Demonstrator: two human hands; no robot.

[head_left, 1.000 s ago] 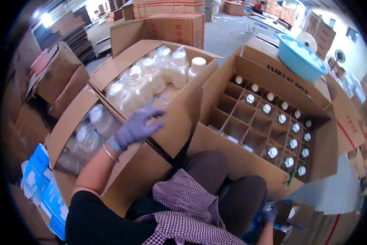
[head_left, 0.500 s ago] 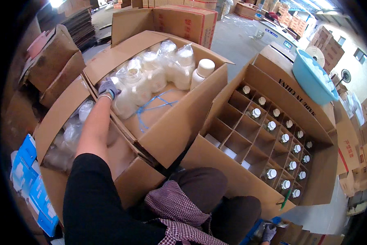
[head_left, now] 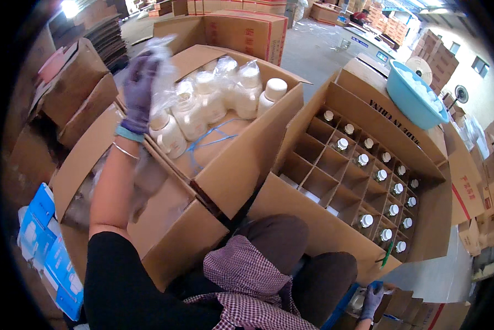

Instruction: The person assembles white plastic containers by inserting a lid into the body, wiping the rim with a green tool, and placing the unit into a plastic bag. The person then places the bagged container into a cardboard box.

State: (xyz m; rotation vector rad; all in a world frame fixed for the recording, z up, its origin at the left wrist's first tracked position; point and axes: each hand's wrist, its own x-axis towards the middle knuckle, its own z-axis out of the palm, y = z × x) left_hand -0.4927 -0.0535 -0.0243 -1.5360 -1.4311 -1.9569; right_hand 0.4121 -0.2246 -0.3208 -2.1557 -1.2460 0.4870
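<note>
My left hand (head_left: 139,91), in a grey-purple glove, is raised over the left end of an open carton (head_left: 230,181). Its fingers are closed on a crumpled clear plastic bag (head_left: 163,69). Just below stands a white plastic bottle (head_left: 167,135) with no bag over it. Several more white bottles (head_left: 206,91) stand in a row there, some under clear plastic; a capped one (head_left: 272,94) is at the right end. My right hand (head_left: 372,301), gloved too, is at the lower edge beyond my knee, fingers bent beside a clear object (head_left: 358,300) too partly seen to name.
On the right, a divided carton (head_left: 307,231) holds several white-capped clear bottles (head_left: 380,175). A light-blue basin (head_left: 417,91) with white items stands behind it. Left of me is another open carton (head_left: 170,242) containing clear plastic; blue-and-white packages (head_left: 51,253) lie beyond it. Blue cord (head_left: 214,135) lies inside the middle carton.
My left hand has risen from the leftmost white bottle, pulling the clear bag up off it. That bottle now shows bare. My right hand stays by the clear object.
</note>
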